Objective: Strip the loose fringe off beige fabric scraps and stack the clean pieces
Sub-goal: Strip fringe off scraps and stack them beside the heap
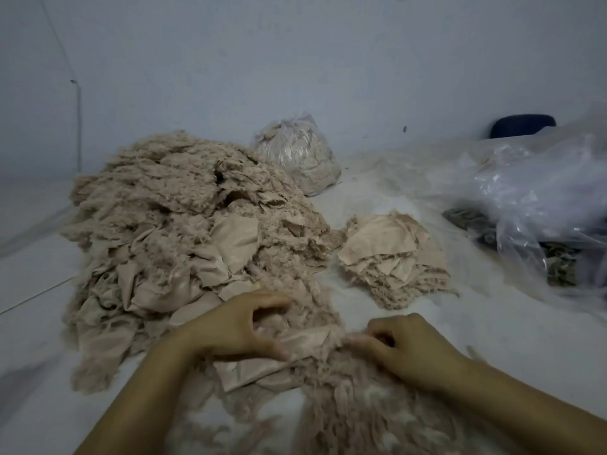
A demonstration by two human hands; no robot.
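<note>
A beige fabric scrap [262,364] is held low in the view between both hands. It is pinned under the left hand [236,326], whose fingers [272,300] are curled over its fringed upper edge with the thumb pressed on the cloth. Just to the right, loose fringe [345,343] at the scrap's edge is pinched by the curled fingers [368,339] of the right hand [407,346]. Below both hands, a mat of stripped fringe [361,412] is spread over the white surface [492,323]. Beyond the left fingers a large heap of unprocessed scraps [184,224] is piled. Beyond the right fingers, apart from them, the stack of clean pieces [391,257] is laid. Farther back a filled plastic bag [299,156] is seen.
</note>
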